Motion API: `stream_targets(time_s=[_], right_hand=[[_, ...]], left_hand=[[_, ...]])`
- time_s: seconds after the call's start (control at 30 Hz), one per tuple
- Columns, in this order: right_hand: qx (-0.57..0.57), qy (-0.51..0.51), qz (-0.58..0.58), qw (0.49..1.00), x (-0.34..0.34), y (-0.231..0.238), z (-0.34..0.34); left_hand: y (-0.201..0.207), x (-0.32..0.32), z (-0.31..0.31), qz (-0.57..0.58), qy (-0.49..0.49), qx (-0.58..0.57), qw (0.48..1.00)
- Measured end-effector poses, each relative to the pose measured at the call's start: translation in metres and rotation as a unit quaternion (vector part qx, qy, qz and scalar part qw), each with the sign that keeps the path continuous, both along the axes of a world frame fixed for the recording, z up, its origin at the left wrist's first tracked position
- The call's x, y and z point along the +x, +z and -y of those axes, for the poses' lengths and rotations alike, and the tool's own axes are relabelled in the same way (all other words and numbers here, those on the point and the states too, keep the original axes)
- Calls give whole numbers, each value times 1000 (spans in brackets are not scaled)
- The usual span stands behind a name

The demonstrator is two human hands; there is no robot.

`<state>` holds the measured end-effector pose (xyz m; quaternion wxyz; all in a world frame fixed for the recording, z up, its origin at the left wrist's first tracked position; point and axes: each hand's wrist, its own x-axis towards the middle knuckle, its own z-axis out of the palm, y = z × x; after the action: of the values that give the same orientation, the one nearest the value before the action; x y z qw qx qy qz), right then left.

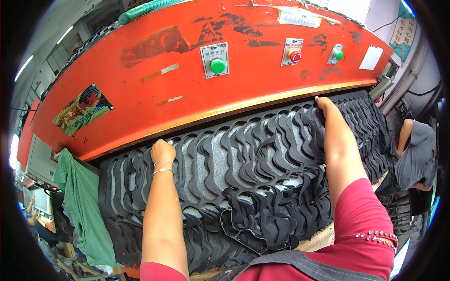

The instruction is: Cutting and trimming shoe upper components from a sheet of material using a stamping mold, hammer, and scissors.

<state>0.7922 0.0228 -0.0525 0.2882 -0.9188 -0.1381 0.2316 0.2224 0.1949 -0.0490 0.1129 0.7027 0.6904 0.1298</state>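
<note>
A wide black sheet point(191, 158), cut through with rows of wavy slots, lies before me below the red machine front. Grey surface shows through its slots. My left hand point(163, 151) is closed at the sheet's far edge, left of the middle, with two thin bangles on the wrist. Farther right, my right hand point(324, 104) grips the same far edge close under the machine's lip; most of its fingers are hidden. Loose wavy black strips point(276, 220) are heaped along the near side. Among them sits a thin curved metal frame point(234, 229), perhaps a cutting die.
The red machine beam point(154, 61) spans the far side. On it are green buttons point(217, 66) and a red knob point(295, 56). Green cloth point(84, 210) hangs at the left. Another person in a grey shirt point(417, 157) is at the far right.
</note>
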Motion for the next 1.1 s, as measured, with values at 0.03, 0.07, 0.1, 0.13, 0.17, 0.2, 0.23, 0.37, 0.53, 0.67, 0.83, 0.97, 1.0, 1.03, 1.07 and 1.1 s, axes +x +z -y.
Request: stream_targets(time_s=[0.03, 0.07, 0.1, 0.13, 0.17, 0.2, 0.23, 0.37, 0.53, 0.67, 0.83, 0.97, 1.0, 1.03, 1.07, 1.1], right_hand=[[51, -18, -74, 996, -2, -2, -2], [66, -72, -96, 991, -4, -3, -7], [79, -126, -118, 982, -4, -4, -15], [132, -151, -167, 965, 55, 1, 16], [183, -186, -200, 944, 123, 13, 70], [188, -181, -215, 941, 89, -7, 39], [198, -169, -233, 937, 35, -21, 0], [142, -42, -118, 982, 34, -16, -3], [-54, 93, 34, 994, 52, -12, 9], [1, 61, -21, 998, 35, -19, 6], [-85, 110, 89, 986, 116, -35, 31], [-131, 174, 83, 972, 50, -33, -6], [-118, 176, 110, 971, 38, -28, -1], [-140, 112, 134, 975, 47, -31, 23], [-125, 92, 105, 982, 25, -21, 21], [-115, 73, 75, 988, 4, -11, 25]], left_hand=[[3, -1, -1, -6, 5, -2, 1000], [5, -2, -2, 55, 31, -24, 998], [6, -3, -2, 116, 56, -46, 991], [-8, 12, -13, 233, 39, -55, 970], [-10, 47, -15, 265, -8, -101, 959], [-9, 24, -13, 207, 12, -107, 972], [-4, -4, -11, 149, 37, -108, 982], [0, -9, -33, 168, 41, -145, 974], [18, 4, -30, 264, 99, -266, 922], [31, 24, -16, 365, 187, -230, 883], [-26, 55, -41, 472, 103, -93, 871], [-22, 17, -34, 507, 163, -29, 846], [-32, -6, -44, 402, 129, -27, 906], [-32, 34, -26, 390, 131, -51, 910], [-24, 17, -21, 354, 170, -58, 918], [-21, -4, -13, 317, 210, -71, 922]])
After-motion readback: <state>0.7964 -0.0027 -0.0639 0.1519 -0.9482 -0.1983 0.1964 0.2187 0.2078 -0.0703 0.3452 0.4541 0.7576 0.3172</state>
